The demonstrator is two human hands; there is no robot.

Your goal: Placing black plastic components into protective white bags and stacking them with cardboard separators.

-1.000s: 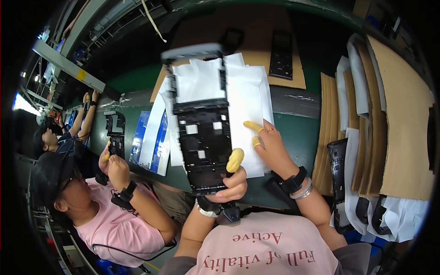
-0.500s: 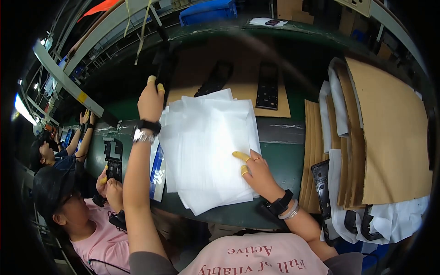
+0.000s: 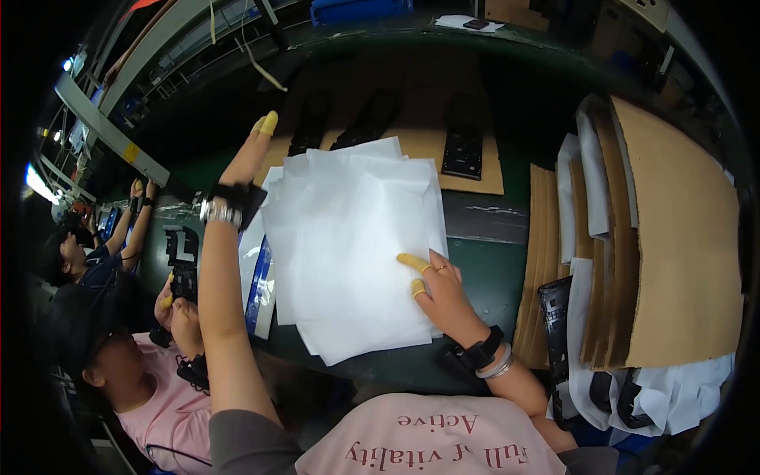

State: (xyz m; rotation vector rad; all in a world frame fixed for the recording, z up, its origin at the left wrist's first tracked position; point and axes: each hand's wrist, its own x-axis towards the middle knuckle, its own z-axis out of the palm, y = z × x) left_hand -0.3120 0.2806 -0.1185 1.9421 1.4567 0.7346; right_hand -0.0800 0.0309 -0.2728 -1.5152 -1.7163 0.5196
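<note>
My left hand is stretched forward with its fingers straight, holding nothing that I can see. Yellow finger cots cover its fingertips. Just right of it, a black plastic frame lies on a brown cardboard sheet, with a second black frame and a third black frame farther right. Against the right side of a loose stack of white sheets rests my right hand, two cotted digits apart on the top sheet. The stack overlaps the cardboard's near edge.
Cardboard dividers with white liners and black frames stand at the right. A blue-and-white strip lies left of the stack. A co-worker handles a black part at the left, beside a slanted metal post.
My left hand has moved slightly left, and a black frame now shows clearly apart from it on the cardboard. My right hand stays on the sheets. The view has shifted a little.
</note>
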